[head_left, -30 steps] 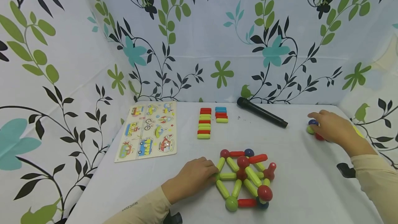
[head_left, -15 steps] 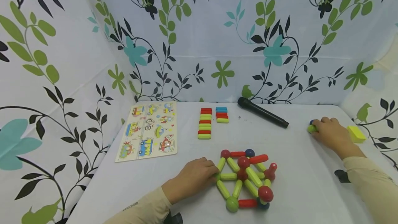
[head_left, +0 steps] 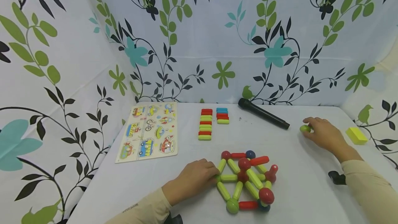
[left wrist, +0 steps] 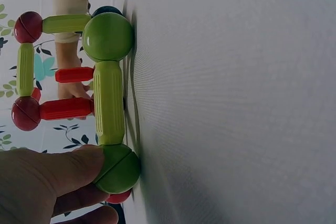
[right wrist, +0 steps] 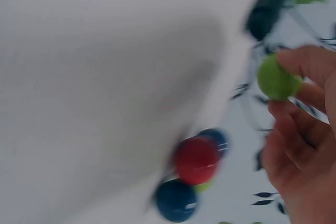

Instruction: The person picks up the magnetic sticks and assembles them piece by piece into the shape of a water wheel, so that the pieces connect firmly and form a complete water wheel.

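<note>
Green was the ball I had pinched between my right fingertips, held just above the white table near the black microphone, well away from the build. My right hand curled round it lightly; the grip was only at the tips, so I judged a slip could send the ball rolling off toward the yellow block. The right wrist view was blurred, and showed a red ball and two blue ones close together; I could not tell whether they touched.

My left hand lay at the left edge of the rod-and-ball frame, fingers curled against a green ball at its corner, steadying it. That frame looked lightly joined, with some rods raised off the cloth. Pressing too hard there, or bringing the new ball in carelessly, could pull a rod loose or collapse the raised part. Spare rods lay in rows behind, beside the vehicle puzzle board.
</note>
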Motion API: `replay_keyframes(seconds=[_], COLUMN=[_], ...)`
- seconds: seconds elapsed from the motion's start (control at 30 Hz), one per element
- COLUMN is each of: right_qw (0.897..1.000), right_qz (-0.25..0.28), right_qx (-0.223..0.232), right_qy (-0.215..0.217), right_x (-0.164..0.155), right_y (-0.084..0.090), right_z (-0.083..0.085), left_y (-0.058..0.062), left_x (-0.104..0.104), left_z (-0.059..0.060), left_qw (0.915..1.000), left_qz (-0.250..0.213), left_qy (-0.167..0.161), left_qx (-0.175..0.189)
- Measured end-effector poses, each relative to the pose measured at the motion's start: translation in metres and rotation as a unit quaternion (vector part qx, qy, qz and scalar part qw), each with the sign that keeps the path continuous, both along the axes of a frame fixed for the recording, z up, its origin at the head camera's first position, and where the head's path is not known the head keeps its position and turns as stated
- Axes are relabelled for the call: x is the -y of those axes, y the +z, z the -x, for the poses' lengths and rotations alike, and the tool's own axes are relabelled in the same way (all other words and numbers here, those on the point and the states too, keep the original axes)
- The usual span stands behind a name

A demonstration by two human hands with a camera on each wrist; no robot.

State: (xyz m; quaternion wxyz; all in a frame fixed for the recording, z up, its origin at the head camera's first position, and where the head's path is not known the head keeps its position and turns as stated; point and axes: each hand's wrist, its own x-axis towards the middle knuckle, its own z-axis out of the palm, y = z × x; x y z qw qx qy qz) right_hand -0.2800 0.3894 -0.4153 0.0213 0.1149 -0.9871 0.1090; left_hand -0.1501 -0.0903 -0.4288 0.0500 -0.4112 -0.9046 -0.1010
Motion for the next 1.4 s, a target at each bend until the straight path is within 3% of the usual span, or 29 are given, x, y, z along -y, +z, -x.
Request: replay_keyframes(seconds=[0.1, 0.23, 0.37, 0.47, 0.63, 0.93, 1.23, 1.4], right_qw=[0.995, 0.978, 0.955, 0.945, 0.939, 0.943, 0.954, 0.953], right_qz=[0.085, 0.173, 0.224, 0.233, 0.224, 0.210, 0.189, 0.174], right_qx=[0.022, 0.007, 0.021, 0.053, 0.069, 0.105, 0.050, 0.082], right_qy=[0.037, 0.118, 0.191, 0.223, 0.251, 0.236, 0.227, 0.232], right_x=[0.020, 0.047, 0.072, 0.089, 0.104, 0.114, 0.115, 0.111], right_y=[0.022, 0.045, 0.054, 0.057, 0.055, 0.054, 0.059, 0.055], right_z=[-0.026, -0.065, -0.097, -0.110, -0.117, -0.118, -0.115, -0.113], left_y=[0.001, 0.002, 0.003, 0.002, 0.001, -0.001, -0.001, -0.002], left_x=[0.001, 0.002, 0.002, 0.002, 0.002, 0.001, 0.000, 0.000], left_z=[0.000, -0.001, -0.001, 0.000, -0.001, -0.001, 0.000, 0.000], left_qw=[1.0000, 0.9999, 0.9999, 0.9998, 0.9998, 0.9999, 0.9999, 0.9999], left_qz=[-0.002, -0.007, -0.006, -0.005, -0.004, -0.008, -0.010, -0.010], left_qy=[0.000, 0.001, 0.003, 0.005, 0.006, 0.006, 0.008, 0.006], left_qx=[0.005, 0.009, 0.012, 0.018, 0.017, 0.013, 0.010, 0.008])
